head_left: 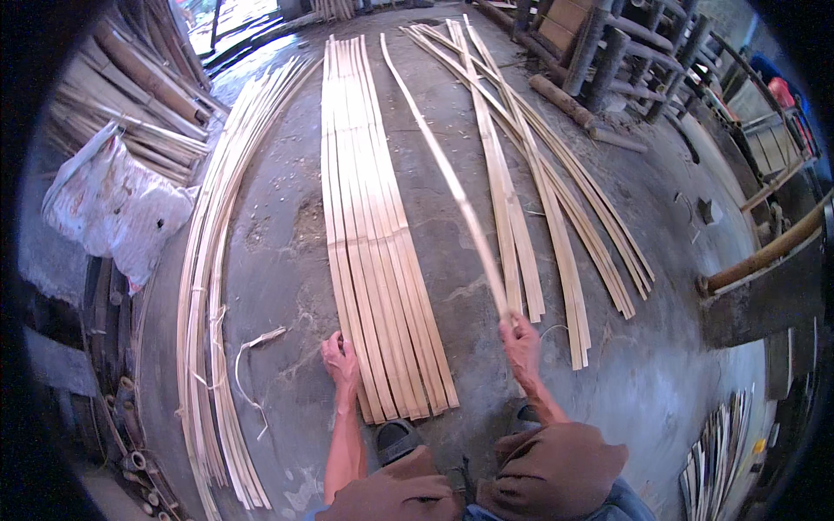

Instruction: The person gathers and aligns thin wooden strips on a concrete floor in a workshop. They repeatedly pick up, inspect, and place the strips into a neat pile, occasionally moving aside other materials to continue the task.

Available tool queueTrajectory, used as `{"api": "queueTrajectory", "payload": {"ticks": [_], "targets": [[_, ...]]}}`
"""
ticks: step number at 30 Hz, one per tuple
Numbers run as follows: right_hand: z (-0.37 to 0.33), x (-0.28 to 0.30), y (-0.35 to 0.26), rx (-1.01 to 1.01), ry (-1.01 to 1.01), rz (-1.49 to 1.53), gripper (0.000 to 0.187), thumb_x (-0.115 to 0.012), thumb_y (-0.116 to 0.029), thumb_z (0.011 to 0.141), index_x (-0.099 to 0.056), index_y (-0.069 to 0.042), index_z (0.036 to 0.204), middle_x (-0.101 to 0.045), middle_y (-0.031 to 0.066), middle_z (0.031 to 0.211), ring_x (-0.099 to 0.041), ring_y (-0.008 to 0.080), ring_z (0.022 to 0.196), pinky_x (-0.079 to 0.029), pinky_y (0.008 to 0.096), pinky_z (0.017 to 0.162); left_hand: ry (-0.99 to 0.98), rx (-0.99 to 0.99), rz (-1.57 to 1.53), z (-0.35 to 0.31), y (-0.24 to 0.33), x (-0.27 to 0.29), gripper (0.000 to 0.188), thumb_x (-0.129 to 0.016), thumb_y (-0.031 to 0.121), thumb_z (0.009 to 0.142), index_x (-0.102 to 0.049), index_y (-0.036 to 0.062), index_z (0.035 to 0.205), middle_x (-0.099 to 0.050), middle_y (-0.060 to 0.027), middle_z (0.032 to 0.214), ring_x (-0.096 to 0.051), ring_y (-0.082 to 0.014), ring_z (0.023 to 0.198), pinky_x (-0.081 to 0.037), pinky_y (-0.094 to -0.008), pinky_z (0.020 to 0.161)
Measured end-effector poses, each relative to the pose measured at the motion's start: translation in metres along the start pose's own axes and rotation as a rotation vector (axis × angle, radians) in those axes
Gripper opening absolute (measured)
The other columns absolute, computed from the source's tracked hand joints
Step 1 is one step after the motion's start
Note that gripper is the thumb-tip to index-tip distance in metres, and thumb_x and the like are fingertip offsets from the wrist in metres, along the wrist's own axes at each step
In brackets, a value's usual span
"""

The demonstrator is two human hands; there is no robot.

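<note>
My right hand (pixel 521 349) is closed round the near end of a long, pale bamboo strip (pixel 450 184). That strip slants away to the far side, in the gap between two groups of strips. To its left, several bamboo strips lie edge to edge in a flat row (pixel 369 234), with their near ends roughly level in front of my feet. My left hand (pixel 340 358) is low at this row's left edge, near its front end. Its fingers are loosely bent, with a gap at the thumb, and I see nothing held in them.
Loose bamboo strips (pixel 569 252) lie crossed on the right. A long bundle of strips (pixel 208 260) curves along the left, beside a thin loose tie (pixel 241 365). Further left are a white sack (pixel 117 204) and stacked bamboo. A bamboo frame (pixel 625 61) stands far right.
</note>
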State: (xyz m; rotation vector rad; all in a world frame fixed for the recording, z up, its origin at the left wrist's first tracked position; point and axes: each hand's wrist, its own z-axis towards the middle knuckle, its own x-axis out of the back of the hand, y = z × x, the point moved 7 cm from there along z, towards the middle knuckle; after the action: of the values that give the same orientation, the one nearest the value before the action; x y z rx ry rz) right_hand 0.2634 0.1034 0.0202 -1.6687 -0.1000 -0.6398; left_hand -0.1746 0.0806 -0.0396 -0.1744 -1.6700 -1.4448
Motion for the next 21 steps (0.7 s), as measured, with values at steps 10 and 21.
{"api": "queueTrajectory", "payload": {"ticks": [10,21], "targets": [[0.03,0.126,-0.036,0.088,0.192,-0.031,0.043,-0.065,-0.024,0.096,-0.06,0.0,0.131,-0.067,0.0012,0.086,-0.051,0.0074,0.076,-0.047,0.0272,0.069,0.084,-0.092,0.082,-0.01,0.003,0.009,0.028,-0.057,0.012,0.089,-0.061,0.0011,0.114,-0.056,-0.0161,0.097,-0.057,-0.033,0.092,-0.046,-0.0458,0.083],[0.168,0.26,0.009,0.293,0.291,-0.229,0.045,-0.067,-0.033,0.094,-0.063,-0.004,0.129,-0.07,0.0081,0.09,-0.057,0.0105,0.079,-0.049,0.0297,0.074,0.174,-0.227,0.109,-0.013,0.004,0.003,0.026,-0.057,0.014,0.089,-0.062,0.0008,0.111,-0.058,-0.017,0.099,-0.058,-0.0331,0.092,-0.047,-0.0446,0.082]]}}
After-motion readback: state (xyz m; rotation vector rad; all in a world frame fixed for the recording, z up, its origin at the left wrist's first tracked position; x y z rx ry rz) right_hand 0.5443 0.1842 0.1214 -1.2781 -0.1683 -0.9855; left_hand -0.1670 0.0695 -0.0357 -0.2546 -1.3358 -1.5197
